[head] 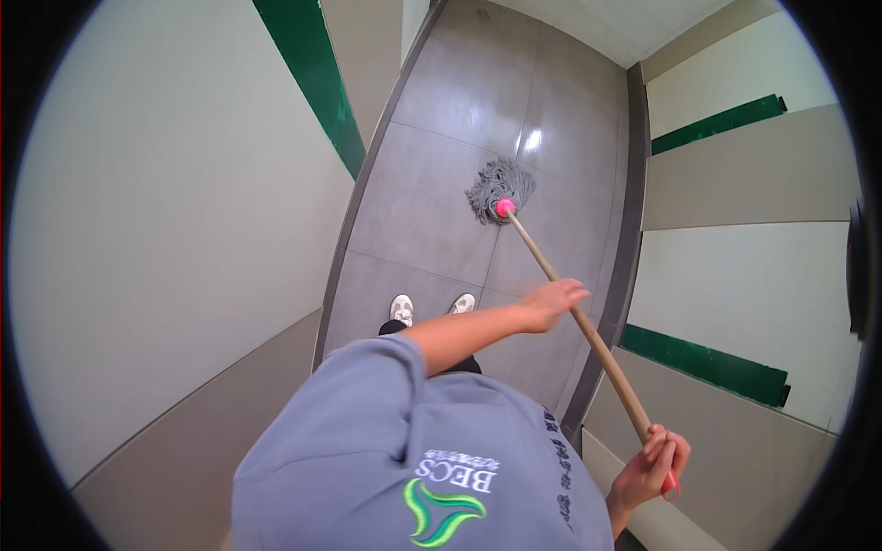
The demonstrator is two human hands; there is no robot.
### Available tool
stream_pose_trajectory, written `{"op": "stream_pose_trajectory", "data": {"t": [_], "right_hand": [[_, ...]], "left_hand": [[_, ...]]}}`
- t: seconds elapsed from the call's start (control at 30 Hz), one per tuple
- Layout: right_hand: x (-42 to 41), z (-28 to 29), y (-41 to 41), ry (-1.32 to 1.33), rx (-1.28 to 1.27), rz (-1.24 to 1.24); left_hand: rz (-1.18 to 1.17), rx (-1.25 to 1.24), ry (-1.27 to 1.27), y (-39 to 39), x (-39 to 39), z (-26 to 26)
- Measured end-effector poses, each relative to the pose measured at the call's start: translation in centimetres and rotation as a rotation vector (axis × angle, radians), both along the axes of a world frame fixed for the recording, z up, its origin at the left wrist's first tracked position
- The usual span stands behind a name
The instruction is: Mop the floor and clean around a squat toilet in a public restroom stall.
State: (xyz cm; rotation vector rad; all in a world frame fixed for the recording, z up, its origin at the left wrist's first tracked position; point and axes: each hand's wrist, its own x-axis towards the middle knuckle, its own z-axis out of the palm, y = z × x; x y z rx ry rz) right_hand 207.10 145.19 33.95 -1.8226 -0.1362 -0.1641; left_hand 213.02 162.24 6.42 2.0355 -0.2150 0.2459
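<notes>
A string mop with a grey yarn head rests on the floor ahead of my feet. Its pink socket joins a long wooden handle, which slants down to the lower right. My right hand is wrapped around the handle's top end, just above a red end cap with a hanging loop. Farther down the shaft, my left hand lies across the handle, blurred, with its fingers rather straight. The underside of that hand is hidden, so its grip is unclear.
Grey tiles cover a narrow floor, with light reflecting near the mop head. Dark skirting borders walls close on both sides. Green strips mark the walls. My white shoes stand behind the mop. A dark object sits at the right rim.
</notes>
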Motion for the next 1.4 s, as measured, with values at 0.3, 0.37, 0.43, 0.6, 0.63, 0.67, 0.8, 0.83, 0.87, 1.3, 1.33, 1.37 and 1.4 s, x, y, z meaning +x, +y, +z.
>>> {"op": "stream_pose_trajectory", "data": {"t": [0.3, 0.37, 0.43, 0.6, 0.63, 0.67, 0.8, 0.83, 0.87, 1.3, 1.33, 1.37, 1.4], "right_hand": [[-1.5, -1.3, 0.1, -0.163, 0.041, 0.299], [-0.4, -1.5, 0.6, -0.14, 0.107, 0.356], [0.3, -2.0, 1.8, -0.116, 0.171, 0.404], [1.8, -4.2, 4.9, -0.038, 0.309, 0.47], [1.8, -4.7, 5.1, -0.039, 0.312, 0.472], [1.7, -5.3, 5.1, 0.002, 0.349, 0.482], [0.3, -4.0, 3.7, 0.039, 0.347, 0.6], [0.0, -3.4, 2.9, 0.048, 0.314, 0.625], [-0.2, -2.5, 2.1, 0.052, 0.307, 0.639], [-4.2, 3.4, -9.5, -0.175, 0.006, 0.542], [-4.5, 3.6, -10.5, -0.176, -0.036, 0.477], [-4.7, 3.7, -11.3, -0.175, -0.076, 0.415], [-5.0, 3.6, -12.0, -0.175, -0.079, 0.397]], "left_hand": [[-0.205, -0.01, 0.295, -3.0, 0.9, -1.0], [-0.046, 0.0, 0.221, -2.0, 0.6, -2.7], [0.08, 0.013, 0.196, 0.3, -0.9, -2.1], [0.249, 0.046, 0.179, 5.8, -5.0, -4.0], [0.279, 0.061, 0.2, 6.5, -6.5, -4.2], [0.306, 0.076, 0.22, 6.9, -7.7, -4.3], [0.331, 0.032, 0.275, 5.2, -10.7, -2.5], [0.328, 0.038, 0.28, 4.3, -11.2, -1.9], [0.283, 0.017, 0.292, 3.3, -11.5, -1.3], [-0.281, -0.046, 0.195, -14.9, -4.0, 0.0], [-0.328, -0.077, 0.178, -16.7, -3.2, 0.2], [-0.344, -0.078, 0.18, -18.6, -2.4, 0.4], [-0.394, -0.09, 0.173, -20.5, -1.8, 0.2]]}}
